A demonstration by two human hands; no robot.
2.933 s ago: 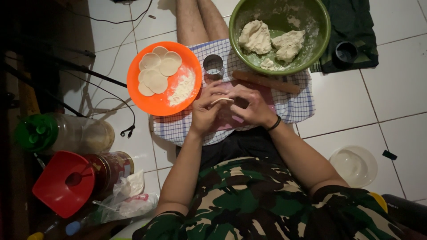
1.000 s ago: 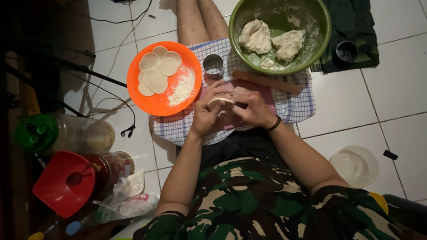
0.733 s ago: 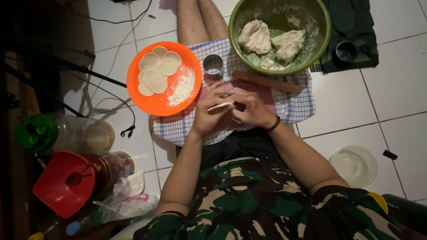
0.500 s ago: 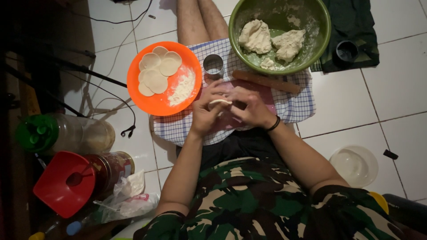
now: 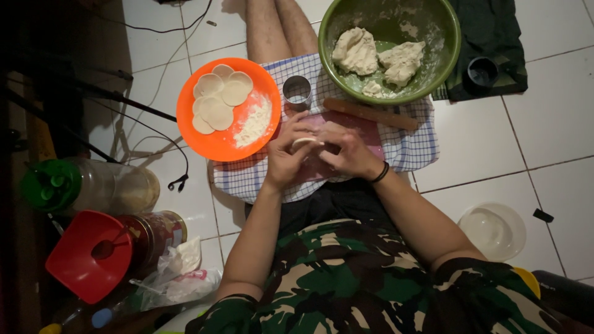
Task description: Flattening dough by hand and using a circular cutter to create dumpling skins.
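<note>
My left hand (image 5: 288, 159) and my right hand (image 5: 348, 150) are cupped together over a pink board (image 5: 371, 133) that lies on a blue checked cloth (image 5: 411, 148). Between the fingertips of both hands sits a small pale piece of dough (image 5: 304, 142). Just beyond my hands lie a wooden rolling pin (image 5: 370, 114) and a round metal cutter (image 5: 297, 91). An orange plate (image 5: 213, 141) to the left holds several flat dough rounds (image 5: 216, 102) and a heap of flour (image 5: 255, 122). A green bowl (image 5: 451, 46) ahead holds lumps of dough (image 5: 377, 55).
White tiled floor all around. At the left stand a green-lidded clear jar (image 5: 80, 185), a red funnel (image 5: 93, 253) on a dark jar, and a plastic bag (image 5: 176, 278). Black cables (image 5: 158, 139) run past the plate. A clear lid (image 5: 493, 230) lies at the right, a dark cup (image 5: 481, 73) on green cloth beyond.
My fingers have kept working the small dough piece between both hands, turning it slightly. Hands stay over the board; everything else is unmoved.
</note>
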